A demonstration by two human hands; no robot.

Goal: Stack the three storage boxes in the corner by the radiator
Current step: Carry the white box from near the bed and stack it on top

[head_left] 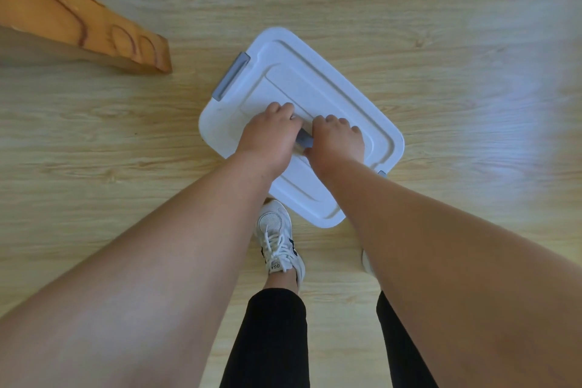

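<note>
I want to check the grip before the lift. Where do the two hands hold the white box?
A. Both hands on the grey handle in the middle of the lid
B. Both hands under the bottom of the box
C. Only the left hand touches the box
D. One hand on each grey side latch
A: the left hand and right hand close side by side on the grey handle in the middle of the lid, and the side latch is untouched.
</note>
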